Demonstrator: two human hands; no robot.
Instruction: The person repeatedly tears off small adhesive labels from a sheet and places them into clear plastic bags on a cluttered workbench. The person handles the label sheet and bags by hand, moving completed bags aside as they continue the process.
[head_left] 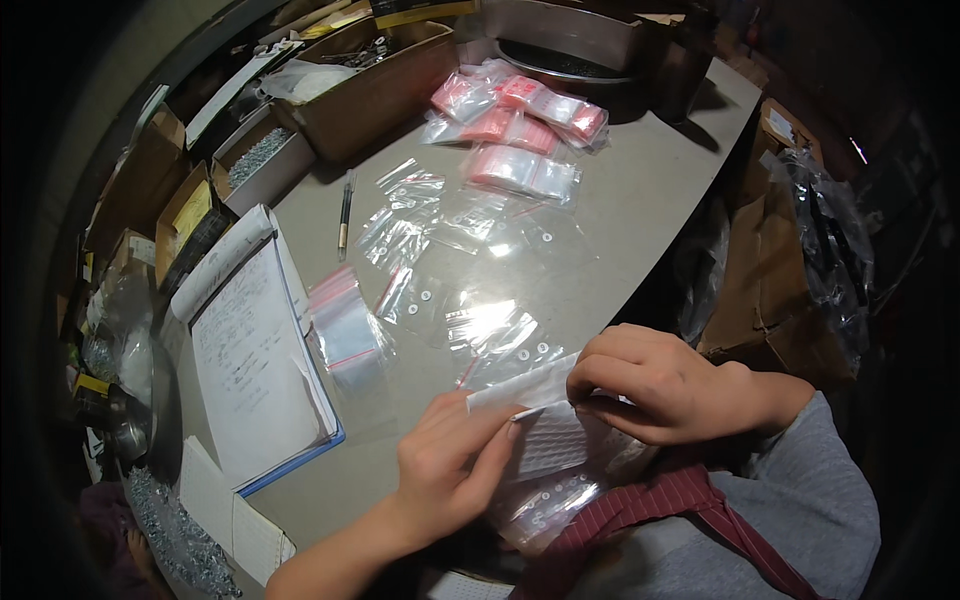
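Near the table's front edge, a folded white sheet (550, 440) with a textured, patterned surface is held between both hands. My left hand (445, 460) pinches its left edge between thumb and forefinger. At its upper right, my right hand (660, 385) is closed with bent fingers; what lies inside the fingertips is hidden. Below the sheet, at my lap, rests a clear plastic bag (548, 503) with several small white rings in it. Just beyond the hands, small clear zip bags (490, 335) lie spread on the table, some with white rings on or in them.
A stack of red-edged zip bags (345, 325) lies beside an open notebook (262, 350). A pen (345, 218) lies farther back. Bundled zip bags (525, 172) are piled at the far side. Boxes (380, 95) of small hardware line the left; a cardboard box (755, 270) stands right.
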